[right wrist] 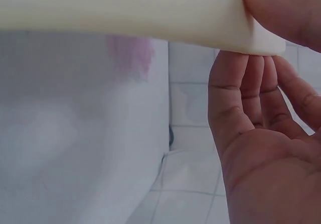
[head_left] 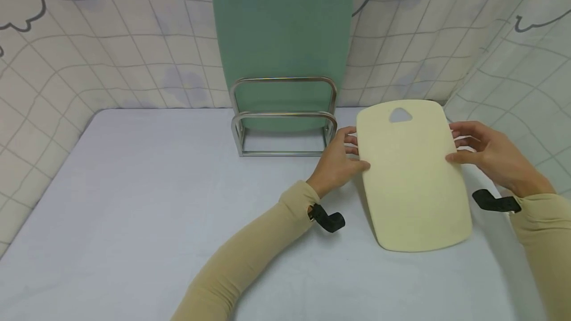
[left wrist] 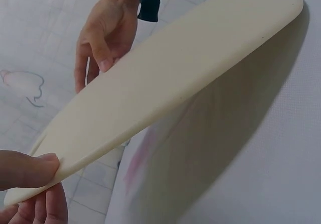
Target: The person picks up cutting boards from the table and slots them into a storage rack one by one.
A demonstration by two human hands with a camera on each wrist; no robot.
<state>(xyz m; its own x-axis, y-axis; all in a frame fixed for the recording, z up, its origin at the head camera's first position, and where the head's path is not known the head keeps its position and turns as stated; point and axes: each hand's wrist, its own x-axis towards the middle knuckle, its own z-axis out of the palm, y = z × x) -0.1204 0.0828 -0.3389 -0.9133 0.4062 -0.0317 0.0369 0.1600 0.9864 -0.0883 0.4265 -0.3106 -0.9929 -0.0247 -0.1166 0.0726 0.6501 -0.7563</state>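
A cream cutting board [head_left: 415, 177] with a triangular hole near its top is held by both hands at the right of the table. My left hand [head_left: 336, 162] pinches its left edge, thumb on the front face and fingers behind. On the opposite edge, my right hand [head_left: 495, 155] grips in the same way. The left wrist view shows the board [left wrist: 165, 68] tilted, its far end raised off the white surface and its near end low, close to or on it. In the right wrist view the thumb presses the board's [right wrist: 150, 13] face while fingertips support it from beneath.
A metal rack [head_left: 283, 115] stands at the back middle, left of the cream board. A large green cutting board [head_left: 283, 33] is upright in its rear part. The white tabletop [head_left: 134, 202] meets grid-patterned curtains [head_left: 156, 38] behind and at both sides.
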